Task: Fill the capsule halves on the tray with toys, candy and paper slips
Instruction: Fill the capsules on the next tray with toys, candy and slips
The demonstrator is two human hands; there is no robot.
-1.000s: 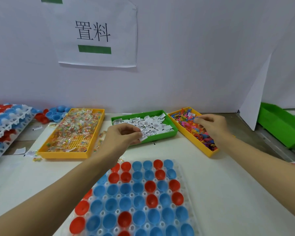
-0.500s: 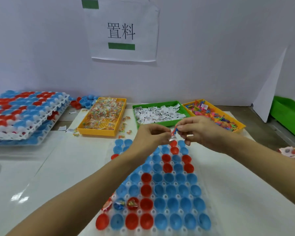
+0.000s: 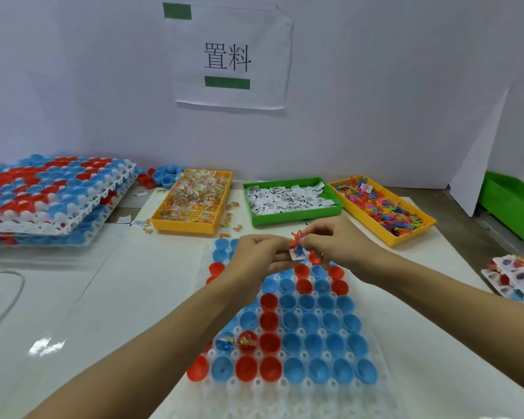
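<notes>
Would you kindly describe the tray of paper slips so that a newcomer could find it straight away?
Look below the white sign on the back wall, where three shallow bins sit in a row on the table. The paper slips lie in the middle bin, the green tray. Both neighbours are yellow: one holds wrapped candy, the other colourful toys.

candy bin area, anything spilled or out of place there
Yes. Several wrapped candies lie loose on the table beside the yellow candy bin, to its right and by its front left corner, and a stray paper slip lies further left.

Paper sign [image 3: 229,55] on wall; grey cable [image 3: 11,293]
</notes>
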